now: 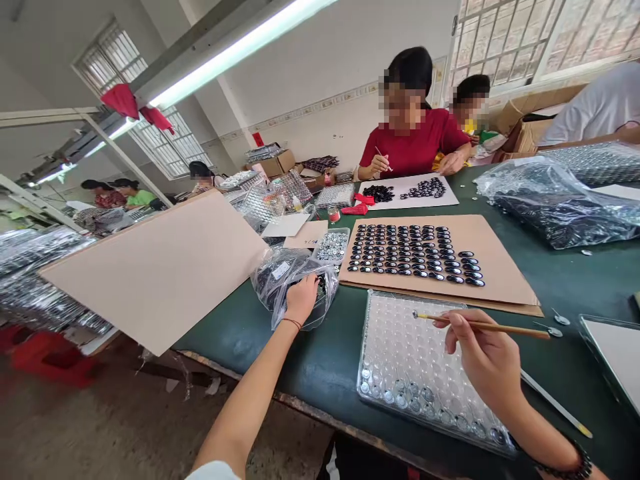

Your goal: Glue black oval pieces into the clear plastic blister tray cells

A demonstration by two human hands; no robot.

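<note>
My left hand point(301, 298) reaches into a clear plastic bag point(285, 277) of small dark pieces on the green table; its fingers are curled inside the bag and partly hidden. My right hand point(484, 357) pinches a thin wooden stick point(483, 325) that points left over a clear plastic tray point(400, 347) of round cells, with shiny round pieces along its near rows. Beyond the tray lies a brown cardboard sheet point(493, 270) carrying rows of black oval pieces point(415, 255).
A large tan board point(160, 267) leans at the left table edge. A person in red point(415, 137) works opposite at a white sheet point(407, 192) with dark pieces. Bagged dark stock point(555, 200) lies at the right, a small tray of silver pieces point(333, 245) mid-table, another tray point(613, 357) at right.
</note>
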